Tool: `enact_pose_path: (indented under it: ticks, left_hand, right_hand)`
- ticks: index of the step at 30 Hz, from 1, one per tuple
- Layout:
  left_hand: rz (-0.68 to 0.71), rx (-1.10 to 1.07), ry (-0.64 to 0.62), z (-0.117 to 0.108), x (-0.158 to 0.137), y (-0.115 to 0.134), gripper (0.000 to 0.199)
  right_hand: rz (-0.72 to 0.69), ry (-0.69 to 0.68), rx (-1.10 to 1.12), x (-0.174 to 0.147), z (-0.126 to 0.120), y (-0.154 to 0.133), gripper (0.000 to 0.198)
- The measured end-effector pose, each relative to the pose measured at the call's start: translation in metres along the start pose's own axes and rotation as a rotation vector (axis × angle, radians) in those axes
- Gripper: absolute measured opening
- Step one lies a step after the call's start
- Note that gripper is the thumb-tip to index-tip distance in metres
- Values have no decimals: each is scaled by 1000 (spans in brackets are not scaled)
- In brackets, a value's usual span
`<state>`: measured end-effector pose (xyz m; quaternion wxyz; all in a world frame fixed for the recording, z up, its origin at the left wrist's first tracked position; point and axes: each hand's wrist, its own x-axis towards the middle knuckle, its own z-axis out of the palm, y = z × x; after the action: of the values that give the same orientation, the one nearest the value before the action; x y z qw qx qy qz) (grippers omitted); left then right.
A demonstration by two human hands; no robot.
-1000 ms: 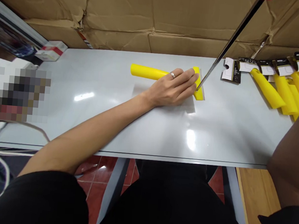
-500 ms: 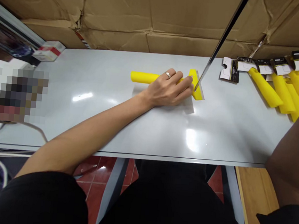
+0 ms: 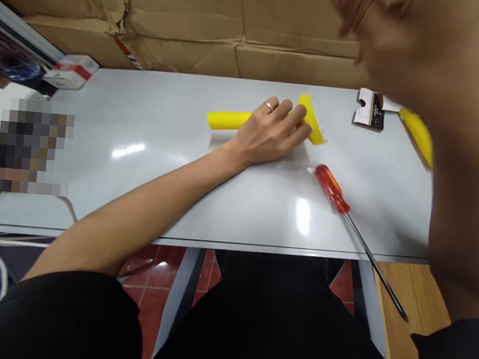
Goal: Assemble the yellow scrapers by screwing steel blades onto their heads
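Left hand [image 3: 269, 130] grips yellow scraper [image 3: 230, 120]; your right hand [image 3: 397, 37], upper right, blurred, closure unclear. Red screwdriver [image 3: 331, 187] off it now; driving seems paused.

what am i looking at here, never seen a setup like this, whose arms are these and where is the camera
There's no machine: these are one person's bare arms, seen from a camera worn on their head, looking forward and down. The left hand holds a yellow tool with a long handle and a wide head. The right hand is raised at the upper right, too blurred to tell whether it holds anything. Apart from both hands is a screwdriver, its red handle over the white table and its shaft reaching past the near edge. A packaging card lies toward the back right, and a small box sits at the back left.
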<state>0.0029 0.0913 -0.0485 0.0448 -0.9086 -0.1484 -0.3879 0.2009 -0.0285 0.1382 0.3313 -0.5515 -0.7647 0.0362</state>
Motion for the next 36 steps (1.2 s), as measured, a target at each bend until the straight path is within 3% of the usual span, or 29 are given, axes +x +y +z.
enact_pose_path:
  ticks: [4,6,9,16,21,23,25,27,29,34,36]
  left_hand:
    - [-103,32,67,5,0,1,23]
    - [-142,99,35,4,2,4,22]
    - [-170,179,-62,-2,5,11,26]
    - [64,284,-196,-14,12,23,46]
    - [215,496,-178,-22,18,29,40]
    - [237,545,-139,-24,19,31,38]
    - [264,566,-85,-26,19,32,33]
    - [304,565,-25,-26,21,32,29]
    - [339,553,39,-27,22,32,27]
    - [403,546,89,-29,24,32,28]
    - [435,540,120,-29,24,31,28]
  right_hand:
    - [-207,-193,-453,-122,17,19,76]
    - [-122,-258,-525,-175,23,38,78]
    - [66,-334,-496,-205,23,55,75]
    - [207,-121,-592,-179,23,55,71]
    - [186,-93,-491,-122,38,61,59]
    - [280,-144,-599,-103,33,59,66]
    - [398,-343,-629,-97,25,59,76]
    - [439,-522,-505,-99,19,63,79]
    - [416,-569,-311,-99,15,71,78]
    - [672,-565,360,-62,-4,75,97]
    - [635,-428,487,-37,-20,63,100]
